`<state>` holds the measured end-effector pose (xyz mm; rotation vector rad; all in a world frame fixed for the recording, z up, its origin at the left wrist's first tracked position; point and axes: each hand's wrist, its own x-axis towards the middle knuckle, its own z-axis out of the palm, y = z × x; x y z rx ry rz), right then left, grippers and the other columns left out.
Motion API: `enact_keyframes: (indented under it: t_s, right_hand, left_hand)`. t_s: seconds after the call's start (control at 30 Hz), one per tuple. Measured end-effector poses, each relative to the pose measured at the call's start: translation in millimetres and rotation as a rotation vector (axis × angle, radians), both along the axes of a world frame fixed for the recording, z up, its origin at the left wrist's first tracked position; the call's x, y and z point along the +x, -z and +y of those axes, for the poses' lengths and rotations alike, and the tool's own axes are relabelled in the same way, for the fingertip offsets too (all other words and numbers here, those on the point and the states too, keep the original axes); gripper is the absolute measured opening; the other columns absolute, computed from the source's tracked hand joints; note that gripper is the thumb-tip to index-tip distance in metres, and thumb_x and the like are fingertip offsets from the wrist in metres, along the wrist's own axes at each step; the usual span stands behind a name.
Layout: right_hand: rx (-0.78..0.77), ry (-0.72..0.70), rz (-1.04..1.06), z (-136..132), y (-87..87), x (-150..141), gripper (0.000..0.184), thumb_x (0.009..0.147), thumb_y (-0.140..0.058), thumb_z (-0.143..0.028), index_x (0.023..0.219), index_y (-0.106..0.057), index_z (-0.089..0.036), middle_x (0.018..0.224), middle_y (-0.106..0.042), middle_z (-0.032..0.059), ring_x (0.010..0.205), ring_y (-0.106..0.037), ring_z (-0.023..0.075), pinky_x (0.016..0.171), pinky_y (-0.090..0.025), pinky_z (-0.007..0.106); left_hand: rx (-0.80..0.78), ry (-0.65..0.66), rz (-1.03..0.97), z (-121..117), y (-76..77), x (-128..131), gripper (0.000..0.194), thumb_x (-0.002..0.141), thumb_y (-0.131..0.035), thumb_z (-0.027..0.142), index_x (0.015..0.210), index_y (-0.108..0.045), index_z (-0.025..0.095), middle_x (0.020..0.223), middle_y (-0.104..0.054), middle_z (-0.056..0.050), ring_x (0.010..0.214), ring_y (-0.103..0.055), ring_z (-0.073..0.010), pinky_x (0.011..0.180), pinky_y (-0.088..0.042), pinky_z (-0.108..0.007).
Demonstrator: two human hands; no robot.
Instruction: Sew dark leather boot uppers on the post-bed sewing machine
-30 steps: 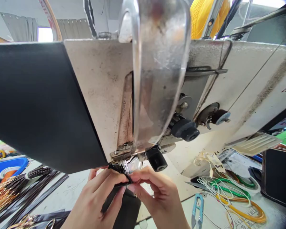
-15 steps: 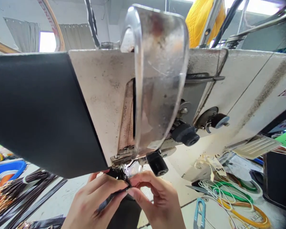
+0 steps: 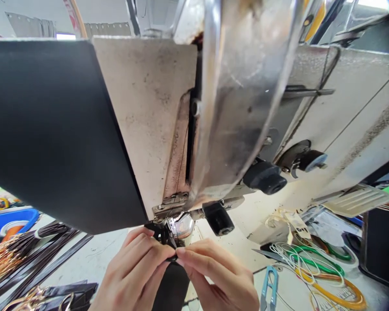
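Note:
Just below the needle area of a sewing machine (image 3: pixel 142 108), both my hands pinch a narrow black strip (image 3: pixel 171 258), only a bit of which shows between the fingertips. My left hand (image 3: pixel 129 272) is closed on its left side, with one finger lifted near the presser foot (image 3: pixel 164 233). The thumb and forefinger of my right hand (image 3: pixel 220 272) meet the strip from the right, fingertips touching the left hand's. What lies under my fingers is hidden. A dark surface (image 3: pixel 171 287) extends downward between the hands.
Dark straps (image 3: pixel 48 255) with coppery ends and a blue basin (image 3: pixel 26 216) lie left. Black straps with metal rings (image 3: pixel 68 298) are at lower left. Right are blue thread snips (image 3: pixel 269 287), green-handled scissors (image 3: pixel 324 263), an orange loop (image 3: pixel 350 296) and white cords. A clear guard (image 3: pixel 243 95) hangs in front.
The view has moved closer to the machine, so its head and guard look larger and higher. My right hand's fingers have closed in against the left fingertips. Ringed straps show more at lower left.

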<state>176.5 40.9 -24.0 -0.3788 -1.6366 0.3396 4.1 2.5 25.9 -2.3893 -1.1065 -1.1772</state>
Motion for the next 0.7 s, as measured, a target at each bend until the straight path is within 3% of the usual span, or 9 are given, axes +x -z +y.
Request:
enact_keyframes:
  t_s: [0.17,0.27,0.47,0.63,0.7]
  right_hand:
    - [0.094,0.116,-0.145,-7,2.8,8,0.032,0.086,-0.064,0.004,0.110,-0.069,-0.016,0.089,-0.077,0.0067,0.079,-0.073,0.0173,0.080,-0.064,0.029]
    - [0.186,0.177,-0.212,-7,8.4,10,0.031,0.086,-0.065,0.003,0.111,-0.069,-0.014,0.090,-0.078,0.0077,0.085,-0.076,0.0193,0.083,-0.065,0.028]
    - [0.197,0.111,-0.244,-2,14.9,14,0.034,0.090,-0.063,0.000,0.120,-0.069,-0.013,0.095,-0.078,0.0087,0.094,-0.076,0.0240,0.088,-0.065,0.033]
    - [0.334,0.108,-0.324,6,18.1,21,0.028,0.098,-0.056,-0.007,0.124,-0.065,-0.010,0.104,-0.078,0.0119,0.106,-0.073,0.0249,0.094,-0.063,0.036]
    - [0.317,0.114,-0.368,6,15.0,23,0.025,0.098,-0.056,-0.007,0.121,-0.064,-0.011,0.109,-0.077,0.0127,0.113,-0.071,0.0259,0.096,-0.062,0.036]
  left_hand:
    - [0.011,-0.067,0.087,-10,4.2,2,0.027,0.093,-0.047,-0.005,0.102,-0.058,0.018,0.083,-0.067,0.002,0.096,-0.065,-0.0113,0.113,-0.038,-0.024]
    - [0.085,-0.059,0.110,-12,8.7,1,0.029,0.092,-0.045,-0.007,0.103,-0.060,0.016,0.083,-0.068,0.001,0.093,-0.065,-0.0108,0.112,-0.041,-0.024]
    - [0.126,-0.031,0.203,-12,14.3,-4,0.033,0.096,-0.048,-0.001,0.125,-0.060,0.009,0.091,-0.070,-0.003,0.092,-0.065,-0.0121,0.109,-0.046,-0.033]
    - [0.146,-0.097,0.226,-12,12.0,-5,0.022,0.096,-0.051,0.000,0.109,-0.065,0.010,0.087,-0.072,-0.002,0.085,-0.067,-0.0115,0.110,-0.045,-0.028]
    - [0.176,-0.093,0.249,-10,9.7,-5,0.020,0.095,-0.051,-0.001,0.104,-0.065,0.010,0.082,-0.071,-0.001,0.079,-0.066,-0.0108,0.112,-0.043,-0.028]
